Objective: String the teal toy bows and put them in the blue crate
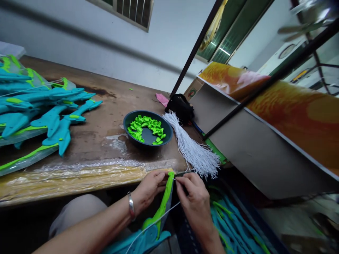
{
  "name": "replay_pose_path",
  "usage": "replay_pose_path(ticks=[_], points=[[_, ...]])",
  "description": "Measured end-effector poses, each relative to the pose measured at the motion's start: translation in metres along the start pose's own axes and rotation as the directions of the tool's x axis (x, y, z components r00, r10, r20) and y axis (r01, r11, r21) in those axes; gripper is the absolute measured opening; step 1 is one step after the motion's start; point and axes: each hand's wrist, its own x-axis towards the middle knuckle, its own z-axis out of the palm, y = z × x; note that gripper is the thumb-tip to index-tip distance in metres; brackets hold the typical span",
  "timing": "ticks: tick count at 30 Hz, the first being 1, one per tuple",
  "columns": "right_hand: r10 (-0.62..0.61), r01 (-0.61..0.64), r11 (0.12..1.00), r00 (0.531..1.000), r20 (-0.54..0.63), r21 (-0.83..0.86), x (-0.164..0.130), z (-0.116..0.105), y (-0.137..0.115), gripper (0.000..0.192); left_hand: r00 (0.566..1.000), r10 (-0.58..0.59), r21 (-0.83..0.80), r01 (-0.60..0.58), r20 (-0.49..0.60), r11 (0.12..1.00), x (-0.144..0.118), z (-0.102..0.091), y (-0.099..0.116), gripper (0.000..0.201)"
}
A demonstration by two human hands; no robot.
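Note:
My left hand (148, 188) is closed around the upper end of a green-and-blue plastic piece that looks like a toy bow (164, 201). Its green arm points up toward the table edge, and its blue part lies low in my lap. Pinched between the thumb and fingers of my right hand (194, 195) is the end of a white string (174, 179), close beside the green tip. A longer stretch of white string (153, 223) runs down across the bow. Just beyond my hands, a dark bowl (148, 141) holds many small green plastic pieces (144, 123).
Behind my right hand lies a bundle of white strings (192, 148), next to a black cloth item (180, 107). Similar blue-and-green bows (53, 120) are heaped at left on the brown table (106, 106); more (235, 218) lie below right. A dark metal bar (197, 47) slants upward.

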Motion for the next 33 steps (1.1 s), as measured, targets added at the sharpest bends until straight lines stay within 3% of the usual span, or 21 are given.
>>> replay_pose_path(ticks=[4, 10, 17, 33], points=[[-0.052, 0.05, 0.992, 0.998, -0.017, -0.119, 0.004, 0.013, 0.003, 0.018, 0.997, -0.012, -0.084, 0.006, -0.078, 0.996, 0.01, 0.005, -0.004, 0.055], [-0.081, 0.065, 0.965, 0.995, -0.056, -0.255, 0.005, 0.02, 0.004, 0.019, 0.994, -0.016, -0.141, 0.001, -0.105, 0.99, 0.011, 0.007, -0.006, 0.058], [-0.049, 0.05, 0.948, 0.999, 0.013, -0.315, 0.006, 0.017, 0.005, 0.021, 0.991, -0.032, -0.17, 0.01, -0.128, 0.985, 0.011, 0.011, -0.005, 0.059], [-0.133, 0.149, 0.908, 0.989, 0.069, -0.392, 0.012, 0.018, 0.006, 0.029, 0.992, 0.062, -0.061, -0.069, -0.114, 0.996, 0.023, 0.007, -0.013, 0.034]])
